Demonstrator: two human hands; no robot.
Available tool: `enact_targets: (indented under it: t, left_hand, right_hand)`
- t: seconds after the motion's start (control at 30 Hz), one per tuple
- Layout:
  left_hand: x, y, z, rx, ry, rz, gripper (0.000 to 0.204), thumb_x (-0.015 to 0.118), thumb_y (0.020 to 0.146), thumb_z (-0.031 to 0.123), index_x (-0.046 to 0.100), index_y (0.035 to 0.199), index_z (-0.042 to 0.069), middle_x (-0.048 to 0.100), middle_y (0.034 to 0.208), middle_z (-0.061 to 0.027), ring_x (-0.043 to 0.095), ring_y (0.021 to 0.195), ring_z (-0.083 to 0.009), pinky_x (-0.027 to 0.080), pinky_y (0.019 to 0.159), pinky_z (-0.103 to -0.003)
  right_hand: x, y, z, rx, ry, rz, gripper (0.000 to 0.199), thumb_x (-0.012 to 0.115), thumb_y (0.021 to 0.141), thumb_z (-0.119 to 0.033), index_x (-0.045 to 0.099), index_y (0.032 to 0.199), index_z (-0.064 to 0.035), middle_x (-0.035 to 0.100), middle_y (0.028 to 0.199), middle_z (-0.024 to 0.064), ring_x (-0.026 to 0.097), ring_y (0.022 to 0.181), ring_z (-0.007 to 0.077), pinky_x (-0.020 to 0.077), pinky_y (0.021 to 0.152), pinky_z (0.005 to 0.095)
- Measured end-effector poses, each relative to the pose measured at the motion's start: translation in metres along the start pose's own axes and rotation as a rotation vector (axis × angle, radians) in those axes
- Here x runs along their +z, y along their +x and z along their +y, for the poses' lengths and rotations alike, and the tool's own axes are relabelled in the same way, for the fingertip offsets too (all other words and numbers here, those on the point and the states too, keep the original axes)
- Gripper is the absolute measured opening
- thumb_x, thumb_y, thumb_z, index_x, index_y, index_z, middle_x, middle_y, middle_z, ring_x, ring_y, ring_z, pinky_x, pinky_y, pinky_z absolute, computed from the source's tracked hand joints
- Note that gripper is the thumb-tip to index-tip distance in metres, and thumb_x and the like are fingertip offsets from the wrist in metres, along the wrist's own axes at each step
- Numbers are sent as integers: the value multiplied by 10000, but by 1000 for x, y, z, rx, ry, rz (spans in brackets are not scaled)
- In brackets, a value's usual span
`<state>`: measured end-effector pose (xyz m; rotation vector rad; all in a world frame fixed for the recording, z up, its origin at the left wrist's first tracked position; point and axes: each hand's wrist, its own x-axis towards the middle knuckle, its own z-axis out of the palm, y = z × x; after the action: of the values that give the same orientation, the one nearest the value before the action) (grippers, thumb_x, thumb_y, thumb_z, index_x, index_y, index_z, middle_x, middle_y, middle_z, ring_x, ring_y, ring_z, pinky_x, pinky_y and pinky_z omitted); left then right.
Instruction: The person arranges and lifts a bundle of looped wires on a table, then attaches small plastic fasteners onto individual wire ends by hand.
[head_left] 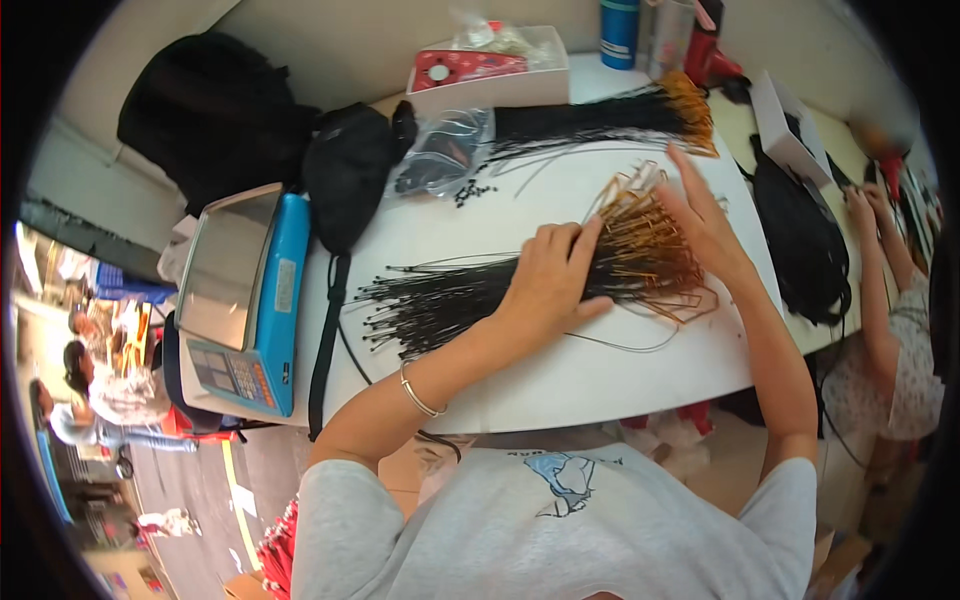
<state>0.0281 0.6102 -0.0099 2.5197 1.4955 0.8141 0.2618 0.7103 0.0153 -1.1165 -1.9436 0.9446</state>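
A bundle of thin black cords [450, 295] lies across the white table, small black knobs at its left ends and bent amber, wire-like loops [640, 235] at its right. My left hand [548, 278] spans the middle of this bundle, fingers curled over the far side and thumb on the near side. At the amber ends, my right hand [708, 222] is open with its fingers stretched out, its palm side against the loops. A second bundle of similar cords [580, 122] lies farther back, its amber ends also to the right.
A blue weighing scale [285, 300] stands at the left, near a black bag [210, 120] and a black cap [345, 170]. Behind are a clear plastic bag [445, 150], a white box [490, 90] and a blue bottle [619, 35]. Another person's hands [868, 215] are at the right.
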Motion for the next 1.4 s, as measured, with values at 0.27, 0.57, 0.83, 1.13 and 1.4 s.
enact_targets:
  t: [0.27,0.57,0.83,1.13,1.4]
  left_hand:
    - [-74,-24,-23,-83,68,-233,772,810,729,232,448,1349,-55,500,1219,-226,494,1099,-355,426,987,-423]
    - [-77,-40,-41,-164,145,-445,168,673,732,73,592,849,-18,518,847,-189,512,792,-326,469,650,-461]
    - [-81,-69,-50,-161,179,-441,179,573,806,115,651,789,-45,602,866,-212,561,698,-333,474,623,-455]
    - [-101,-50,-78,-572,-464,-973,310,610,837,280,592,936,-13,690,780,-154,631,707,-304,507,683,-397]
    - [-84,-76,-45,-334,-59,-734,305,731,726,196,616,913,-14,679,737,-122,614,693,-285,505,706,-370]
  right_hand:
    - [58,-4,-75,-535,-541,-432,984,800,736,-475,367,1479,3,380,1546,188,310,1466,333,150,1218,493]
    - [108,-9,-75,-592,-594,-452,538,705,846,-300,531,1258,1,587,1178,158,539,1136,319,389,1035,434]
    - [152,-30,-72,-686,-732,-358,240,650,836,-158,540,1017,-45,541,982,123,516,913,289,437,837,378]
    - [168,-43,-50,-652,-520,-308,191,605,872,-116,517,1026,-44,532,1007,110,508,912,283,431,823,356]
    - [164,-57,-37,-639,-527,-300,218,598,866,-85,511,1061,-42,518,1029,97,493,920,274,417,836,347]
